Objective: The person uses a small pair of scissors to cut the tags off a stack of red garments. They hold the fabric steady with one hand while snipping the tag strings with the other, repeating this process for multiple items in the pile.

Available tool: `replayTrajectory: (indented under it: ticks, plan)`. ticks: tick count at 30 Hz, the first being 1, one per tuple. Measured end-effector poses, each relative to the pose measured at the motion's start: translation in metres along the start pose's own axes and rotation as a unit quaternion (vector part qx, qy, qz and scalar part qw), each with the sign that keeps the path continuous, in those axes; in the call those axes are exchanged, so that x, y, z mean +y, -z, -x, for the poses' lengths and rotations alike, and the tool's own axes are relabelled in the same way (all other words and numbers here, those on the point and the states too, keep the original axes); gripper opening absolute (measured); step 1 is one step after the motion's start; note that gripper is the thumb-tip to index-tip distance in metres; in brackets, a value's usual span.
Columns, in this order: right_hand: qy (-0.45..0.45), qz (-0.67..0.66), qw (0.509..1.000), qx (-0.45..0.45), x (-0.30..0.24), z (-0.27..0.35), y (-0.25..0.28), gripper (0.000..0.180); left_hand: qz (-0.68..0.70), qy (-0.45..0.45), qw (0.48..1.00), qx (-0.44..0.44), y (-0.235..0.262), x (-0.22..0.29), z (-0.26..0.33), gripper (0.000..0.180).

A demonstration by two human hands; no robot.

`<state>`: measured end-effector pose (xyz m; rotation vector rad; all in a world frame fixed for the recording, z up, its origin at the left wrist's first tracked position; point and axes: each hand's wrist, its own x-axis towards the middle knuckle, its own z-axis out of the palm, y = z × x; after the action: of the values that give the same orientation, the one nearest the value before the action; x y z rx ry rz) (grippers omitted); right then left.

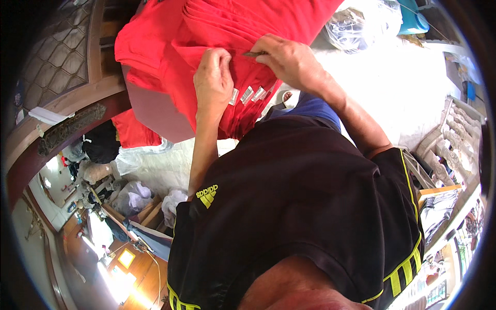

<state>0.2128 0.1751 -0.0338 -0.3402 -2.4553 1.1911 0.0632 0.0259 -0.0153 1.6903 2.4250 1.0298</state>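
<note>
at the far left stands a grille [57, 54], with a wooden beam [51, 138] curving below it. a black bag [101, 142] lies next, then a small red piece [135, 130] beside the brown board [157, 111]. the main red cloth [155, 44] lies in layers over the board, in front of the person, spreading under both hands. the left hand [213, 77] rests on it, fingers curled down and close together; i cannot tell whether they pinch a fold. just right of that wrist, a row of white labels [248, 94] shows along the cloth. a thin dark tool [253, 53] points left toward the left hand, gripped between thumb and fingers of the right hand [289, 59]. past it sit a clear bag [361, 26], a blue tub [412, 20] and pale balusters [457, 137].
</note>
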Motion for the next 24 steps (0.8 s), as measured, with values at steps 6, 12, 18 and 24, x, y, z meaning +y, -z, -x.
replayTrajectory:
  ticks: [6,12,18,24]
  plan:
    - [-0.064,-0.141,0.988,-0.008,0.014,0.009,0.012,0.026,0.089,-0.009,0.996,-0.003,0.006,0.023,0.006,0.024]
    - [-0.05,-0.163,0.985,0.02,0.019,0.01,0.007,0.027,0.008,-0.073,0.997,-0.024,-0.006,0.009,0.004,0.012]
    - [-0.065,-0.191,0.979,0.017,0.022,0.011,0.007,0.027,0.138,0.06,0.988,0.016,0.001,0.008,0.007,0.014]
    - [-0.056,-0.177,0.982,0.028,0.02,0.011,0.003,0.025,0.004,-0.02,1.0,0.003,-0.013,0.005,-0.001,0.025]
